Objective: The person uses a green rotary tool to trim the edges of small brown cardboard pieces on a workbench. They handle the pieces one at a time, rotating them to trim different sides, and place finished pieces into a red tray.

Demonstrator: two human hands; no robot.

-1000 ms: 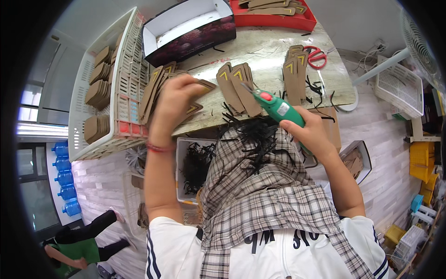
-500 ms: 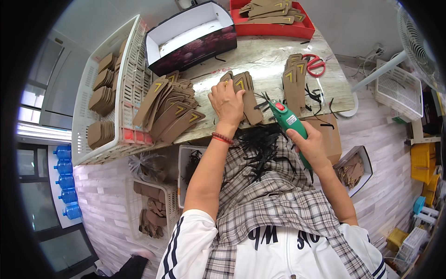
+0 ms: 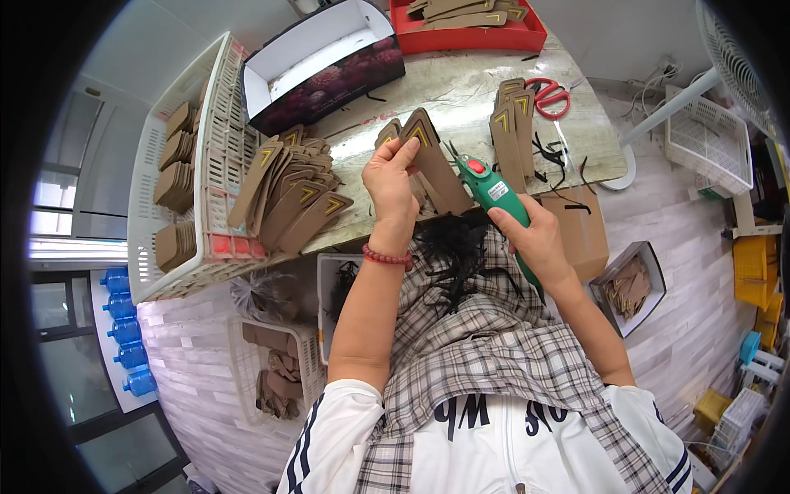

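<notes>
My left hand (image 3: pixel 390 188) pinches the edge of a long brown strap piece (image 3: pixel 440 169) with a yellow chevron near its top, lifted off the table's front part. My right hand (image 3: pixel 536 240) is wrapped round green electric scissors (image 3: pixel 499 196) with a red button. Their dark blades point up and left, close beside the strap piece. More brown pieces lie partly hidden behind my left hand. To the right lies a small stack of similar pieces (image 3: pixel 512 136), and to the left a fanned pile (image 3: pixel 288 193). Black trimmings (image 3: pixel 448 257) lie heaped on my checked apron.
A white plastic crate (image 3: pixel 216 177) with brown pieces stands at left, beside a dark flowered box (image 3: pixel 329 82). A red tray (image 3: pixel 469 39) holds more pieces at the back. Red-handled scissors (image 3: pixel 553 102) lie at right, a fan (image 3: pixel 732 74) beyond. A white-rimmed box (image 3: pixel 660 284) sits on the floor.
My left hand has gone from resting on the brown pieces to holding one raised. My right hand has brought the electric scissors slightly left and up, nearer to that piece.
</notes>
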